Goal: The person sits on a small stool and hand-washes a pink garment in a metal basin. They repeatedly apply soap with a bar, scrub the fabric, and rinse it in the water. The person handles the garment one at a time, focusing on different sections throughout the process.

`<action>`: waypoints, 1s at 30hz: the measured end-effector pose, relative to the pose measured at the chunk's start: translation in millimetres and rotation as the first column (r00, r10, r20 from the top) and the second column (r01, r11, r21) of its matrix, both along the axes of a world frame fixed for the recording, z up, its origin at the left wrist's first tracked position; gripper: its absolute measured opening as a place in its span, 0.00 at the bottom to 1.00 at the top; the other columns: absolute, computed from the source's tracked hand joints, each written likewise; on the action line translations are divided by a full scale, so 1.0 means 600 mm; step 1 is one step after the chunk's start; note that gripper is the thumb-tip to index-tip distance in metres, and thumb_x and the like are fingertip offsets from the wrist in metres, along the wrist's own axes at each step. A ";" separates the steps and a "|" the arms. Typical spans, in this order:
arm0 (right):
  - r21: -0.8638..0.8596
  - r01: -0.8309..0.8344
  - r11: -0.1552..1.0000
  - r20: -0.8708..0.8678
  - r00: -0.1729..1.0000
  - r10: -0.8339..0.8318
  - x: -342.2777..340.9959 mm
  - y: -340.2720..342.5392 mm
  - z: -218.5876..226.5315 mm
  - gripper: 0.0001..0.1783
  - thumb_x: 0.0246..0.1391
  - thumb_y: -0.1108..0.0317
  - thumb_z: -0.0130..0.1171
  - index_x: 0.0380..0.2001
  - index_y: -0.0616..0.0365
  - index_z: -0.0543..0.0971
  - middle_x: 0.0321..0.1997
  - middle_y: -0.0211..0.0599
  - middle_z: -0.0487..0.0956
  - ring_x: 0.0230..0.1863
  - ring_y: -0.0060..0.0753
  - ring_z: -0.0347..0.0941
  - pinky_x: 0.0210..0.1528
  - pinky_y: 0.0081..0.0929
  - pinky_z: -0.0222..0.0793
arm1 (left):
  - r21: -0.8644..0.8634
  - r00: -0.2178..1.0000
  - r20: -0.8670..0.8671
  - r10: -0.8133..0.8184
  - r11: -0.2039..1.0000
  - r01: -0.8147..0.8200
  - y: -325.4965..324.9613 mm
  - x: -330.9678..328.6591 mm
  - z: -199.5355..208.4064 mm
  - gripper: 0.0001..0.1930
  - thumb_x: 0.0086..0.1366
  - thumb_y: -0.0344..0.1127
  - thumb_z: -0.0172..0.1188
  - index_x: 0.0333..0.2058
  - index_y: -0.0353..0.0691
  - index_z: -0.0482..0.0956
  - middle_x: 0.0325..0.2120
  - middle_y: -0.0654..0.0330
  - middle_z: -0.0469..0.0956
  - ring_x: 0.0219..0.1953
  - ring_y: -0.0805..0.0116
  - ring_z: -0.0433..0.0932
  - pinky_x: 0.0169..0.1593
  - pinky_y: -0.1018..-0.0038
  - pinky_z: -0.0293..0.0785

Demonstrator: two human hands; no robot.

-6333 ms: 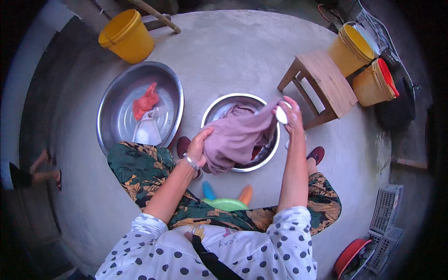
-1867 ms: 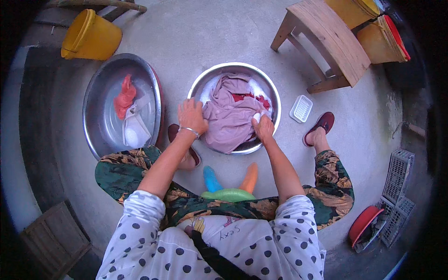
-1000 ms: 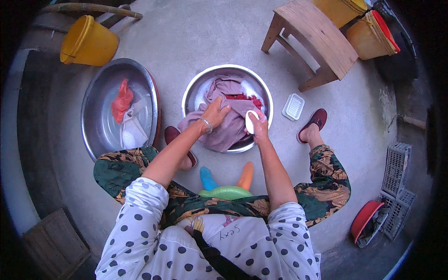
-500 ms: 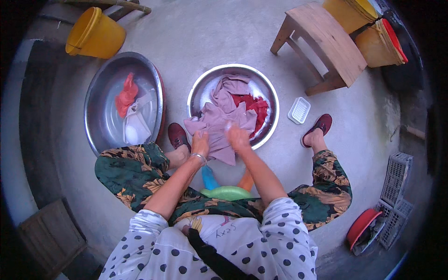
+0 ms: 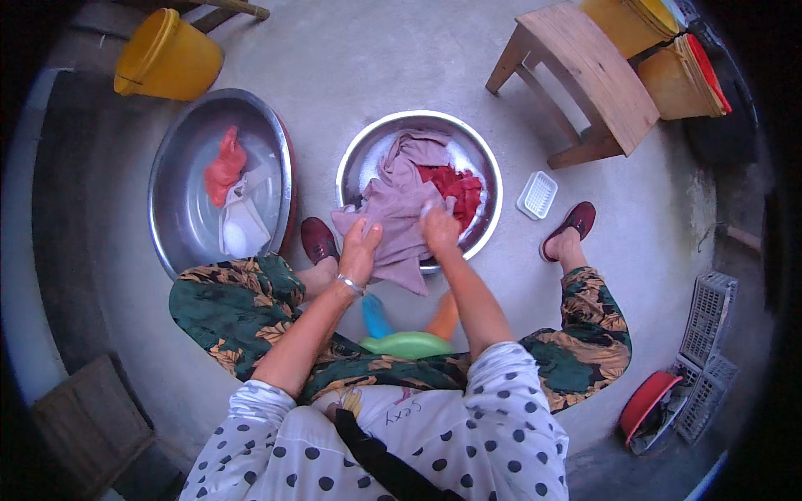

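Observation:
A mauve cloth garment [image 5: 397,219] hangs over the near rim of a round metal basin [image 5: 342,177] on the floor between my feet. My left hand [image 5: 359,250] pinches its left part at the rim, with the thumb on top. Closed on the garment's right side is my right hand [image 5: 439,230]; a whitish patch shows by its fingertips, too small to name. A wet red cloth [image 5: 458,190] lies in the basin under and beside the mauve one.
To the left stands a larger metal tub [image 5: 180,196] holding a coral cloth [image 5: 224,167] and a white bra [image 5: 244,219]. A white plastic soap tray [image 5: 537,195] lies right of the basin, near my shoe. Farther off are a wooden stool [image 5: 585,71] and yellow buckets [image 5: 171,57].
My right hand has shifted a little right and away from me along the garment. The left hand has turned and moved slightly forward, showing its thumb.

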State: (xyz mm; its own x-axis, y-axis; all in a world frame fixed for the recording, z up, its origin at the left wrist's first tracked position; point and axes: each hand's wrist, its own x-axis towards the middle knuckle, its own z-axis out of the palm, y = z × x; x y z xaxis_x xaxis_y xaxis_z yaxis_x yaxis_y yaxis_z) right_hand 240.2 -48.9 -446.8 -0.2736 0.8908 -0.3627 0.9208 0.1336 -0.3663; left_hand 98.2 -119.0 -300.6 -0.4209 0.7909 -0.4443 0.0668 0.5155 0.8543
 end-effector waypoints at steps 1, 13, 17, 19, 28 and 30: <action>0.046 0.009 0.999 0.056 0.998 -0.011 0.018 0.016 -0.018 0.14 0.43 0.60 0.53 0.30 0.59 0.73 0.31 0.45 0.75 0.30 0.44 0.75 0.31 0.39 0.71 | -0.007 1.000 0.010 -0.025 1.000 0.025 0.000 -0.010 -0.005 0.26 0.56 0.45 0.52 0.44 0.27 0.66 0.40 0.49 0.71 0.44 0.65 0.68 0.50 0.73 0.60; 0.054 0.122 0.991 -0.651 0.757 -0.058 -0.016 -0.021 0.091 0.19 0.42 0.60 0.58 0.38 0.57 0.71 0.32 0.47 0.75 0.36 0.50 0.72 0.36 0.38 0.66 | -0.237 0.912 -0.317 -0.259 0.953 0.188 0.009 -0.024 -0.023 0.17 0.57 0.41 0.52 0.37 0.32 0.72 0.33 0.47 0.75 0.36 0.58 0.74 0.41 0.70 0.67; -0.110 -0.104 0.989 -0.166 0.983 0.085 -0.014 -0.035 0.031 0.19 0.41 0.59 0.58 0.37 0.58 0.72 0.32 0.47 0.75 0.36 0.49 0.72 0.35 0.40 0.67 | -0.068 0.989 0.146 0.014 0.998 -0.004 -0.005 -0.020 -0.077 0.15 0.58 0.39 0.51 0.38 0.32 0.72 0.33 0.55 0.75 0.35 0.66 0.72 0.41 0.72 0.67; -0.036 0.082 0.996 -0.023 0.996 -0.082 0.015 -0.009 -0.007 0.19 0.41 0.59 0.58 0.36 0.58 0.72 0.33 0.48 0.75 0.35 0.47 0.73 0.36 0.42 0.67 | -0.064 0.945 0.294 0.141 0.990 -0.128 0.003 -0.009 -0.056 0.15 0.57 0.39 0.51 0.36 0.31 0.73 0.31 0.59 0.75 0.33 0.70 0.70 0.39 0.73 0.66; -0.801 0.109 0.588 -0.431 0.577 -0.694 0.089 0.088 0.090 0.38 0.35 0.68 0.64 0.52 0.59 0.60 0.34 0.44 0.73 0.22 0.33 0.72 0.12 0.30 0.70 | 0.120 0.823 0.187 -0.536 0.844 0.523 0.051 0.008 0.044 0.13 0.50 0.31 0.52 0.34 0.40 0.79 0.28 0.63 0.78 0.30 0.77 0.72 0.38 0.80 0.67; -0.828 0.084 0.555 -0.419 0.564 -0.711 0.077 0.084 0.083 0.40 0.35 0.68 0.65 0.53 0.60 0.58 0.33 0.43 0.73 0.20 0.32 0.71 0.11 0.29 0.69 | -0.035 0.788 0.182 -0.589 0.797 0.604 0.039 0.015 0.048 0.12 0.47 0.32 0.52 0.32 0.41 0.79 0.26 0.59 0.77 0.28 0.73 0.72 0.36 0.78 0.67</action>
State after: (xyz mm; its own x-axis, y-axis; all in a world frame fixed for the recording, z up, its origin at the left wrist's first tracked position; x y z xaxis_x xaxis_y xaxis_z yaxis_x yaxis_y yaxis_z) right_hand 286.1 1.7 -397.1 -0.3773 0.5319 -0.7581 0.2301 -0.7391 -0.6331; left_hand 107.4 -95.8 -271.7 0.2012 0.8167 -0.5409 0.2573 0.4887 0.8336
